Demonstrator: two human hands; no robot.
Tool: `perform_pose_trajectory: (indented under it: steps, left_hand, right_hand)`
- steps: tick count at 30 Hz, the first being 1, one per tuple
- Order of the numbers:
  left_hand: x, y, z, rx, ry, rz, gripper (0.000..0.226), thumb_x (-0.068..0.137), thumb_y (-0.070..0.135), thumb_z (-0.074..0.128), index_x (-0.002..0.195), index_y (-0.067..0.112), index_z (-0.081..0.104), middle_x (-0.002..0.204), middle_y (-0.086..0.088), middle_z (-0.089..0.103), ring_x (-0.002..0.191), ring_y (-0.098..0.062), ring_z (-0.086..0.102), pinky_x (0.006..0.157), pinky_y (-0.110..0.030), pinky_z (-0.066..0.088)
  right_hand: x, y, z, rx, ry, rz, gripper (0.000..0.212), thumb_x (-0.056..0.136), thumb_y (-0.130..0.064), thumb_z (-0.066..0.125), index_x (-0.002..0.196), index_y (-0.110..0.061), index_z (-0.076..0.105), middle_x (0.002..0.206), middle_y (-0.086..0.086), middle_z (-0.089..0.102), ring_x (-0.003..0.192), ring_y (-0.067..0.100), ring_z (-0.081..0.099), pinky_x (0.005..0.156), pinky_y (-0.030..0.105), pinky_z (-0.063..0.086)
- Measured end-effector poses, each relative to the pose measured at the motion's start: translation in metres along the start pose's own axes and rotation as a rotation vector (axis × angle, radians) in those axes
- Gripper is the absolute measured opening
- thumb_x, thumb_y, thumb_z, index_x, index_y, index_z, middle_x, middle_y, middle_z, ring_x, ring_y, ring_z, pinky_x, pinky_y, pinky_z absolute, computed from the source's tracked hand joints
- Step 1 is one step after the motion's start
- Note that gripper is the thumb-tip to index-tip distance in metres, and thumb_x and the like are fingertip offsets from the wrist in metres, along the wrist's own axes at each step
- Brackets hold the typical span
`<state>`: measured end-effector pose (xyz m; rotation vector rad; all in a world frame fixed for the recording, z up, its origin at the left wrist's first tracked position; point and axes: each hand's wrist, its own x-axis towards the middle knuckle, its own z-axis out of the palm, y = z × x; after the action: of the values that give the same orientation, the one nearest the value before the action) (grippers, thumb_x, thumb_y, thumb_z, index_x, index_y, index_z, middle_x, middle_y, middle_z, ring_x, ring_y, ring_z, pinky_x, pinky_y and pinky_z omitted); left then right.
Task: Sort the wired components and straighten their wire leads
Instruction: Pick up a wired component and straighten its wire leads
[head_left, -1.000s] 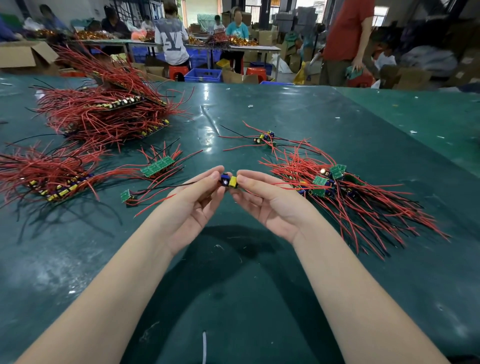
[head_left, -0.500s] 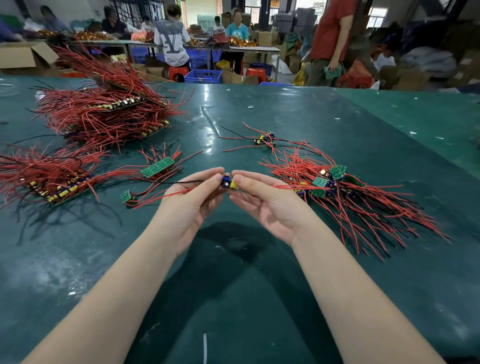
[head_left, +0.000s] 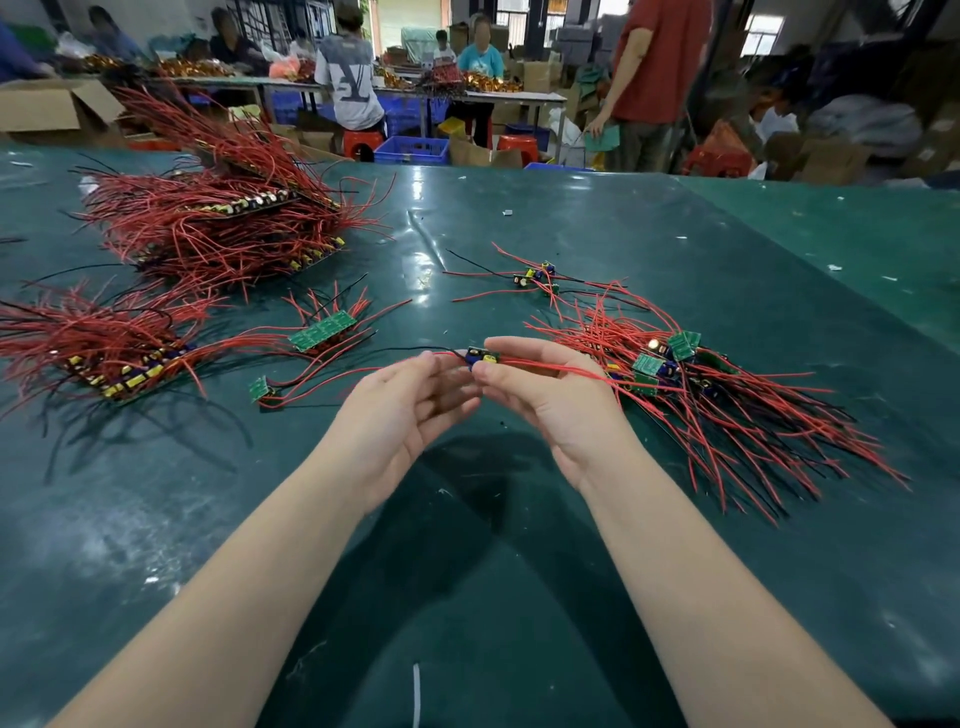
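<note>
Broadly, a dark green table (head_left: 519, 597) with a glossy, scuffed surface fills the view, and everything else can be placed against it. At its far left sits the biggest heap (head_left: 218, 218), a bristling mound of thin red insulated wires with strips of yellow and dark parts running through it. Nearer on the left edge lies a flatter sorted bundle (head_left: 104, 348), its red leads fanned out from a row of yellow and blue parts. On the table's right half sprawls a loose unsorted pile (head_left: 717, 395) of small green rectangular circuit boards, their red and black leads splayed and kinked toward the near right. Left of centre rests a narrow green board strip (head_left: 322, 331) with short red leads, and beyond centre a small cluster (head_left: 537, 275) of blue and yellow parts. Above the table's middle, the right hand (head_left: 545, 395) pinches a tiny held component (head_left: 482, 356), blue and yellow on a green board, between thumb and fingertips. The left hand (head_left: 400, 410), palm up, pinches that component's red and black leads (head_left: 405, 358) just beside it, the wires trailing leftward over the table.
</note>
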<state>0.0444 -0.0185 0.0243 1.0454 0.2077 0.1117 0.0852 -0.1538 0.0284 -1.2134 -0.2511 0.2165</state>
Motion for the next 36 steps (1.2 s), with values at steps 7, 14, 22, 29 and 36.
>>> perform_pose_trajectory:
  steps: [7,14,22,29,36]
  left_hand:
    - [-0.0005,-0.0021,-0.0024,0.155,0.080,0.137,0.018,0.097,0.010,0.052,0.096,0.000,0.067,0.076,-0.006,0.071,0.073,-0.014,0.068,0.077,-0.024,0.058]
    - [-0.0013,-0.0043,-0.0048,0.275,0.078,0.225,0.017,0.097,-0.001,0.049,0.092,0.000,0.066,0.071,-0.003,0.073,0.068,-0.013,0.070,0.067,-0.021,0.057]
    - [0.0017,-0.0003,-0.0064,0.192,0.024,0.222,0.020,0.095,-0.001,0.051,0.110,0.005,0.063,0.086,-0.007,0.075,0.077,-0.014,0.070,0.074,-0.022,0.057]
    - [0.0016,0.0027,-0.0075,0.010,0.002,0.191,0.016,0.097,0.000,0.046,0.093,0.007,0.060,0.082,-0.005,0.075,0.075,-0.012,0.071,0.072,-0.021,0.057]
    - [0.0036,0.0042,-0.0075,-0.016,0.006,0.208,0.018,0.095,-0.003,0.047,0.089,0.000,0.064,0.077,-0.003,0.071,0.068,-0.005,0.065,0.069,-0.011,0.052]
  right_hand:
    - [-0.0008,0.0040,0.0005,-0.259,-0.033,-0.037,0.021,0.071,0.002,0.079,0.083,-0.015,0.075,0.078,0.002,0.075,0.073,0.010,0.069,0.073,0.022,0.056]
    - [-0.0017,0.0063,0.0011,-0.312,-0.048,-0.060,0.021,0.070,0.005,0.079,0.080,-0.013,0.074,0.073,-0.002,0.074,0.069,0.006,0.068,0.069,0.017,0.054]
    - [0.0011,0.0019,-0.0010,0.061,-0.069,0.276,0.018,0.075,0.007,0.072,0.069,-0.010,0.076,0.074,0.008,0.074,0.067,0.014,0.072,0.063,0.019,0.056]
    - [0.0007,0.0002,-0.0003,0.154,-0.039,0.337,0.019,0.076,0.005,0.072,0.066,-0.010,0.077,0.075,0.008,0.074,0.067,0.014,0.072,0.060,0.018,0.056]
    - [0.0024,-0.0005,-0.0034,0.306,0.033,0.390,0.012,0.077,0.001,0.072,0.087,-0.005,0.070,0.078,0.009,0.074,0.068,0.013,0.072,0.058,0.017,0.056]
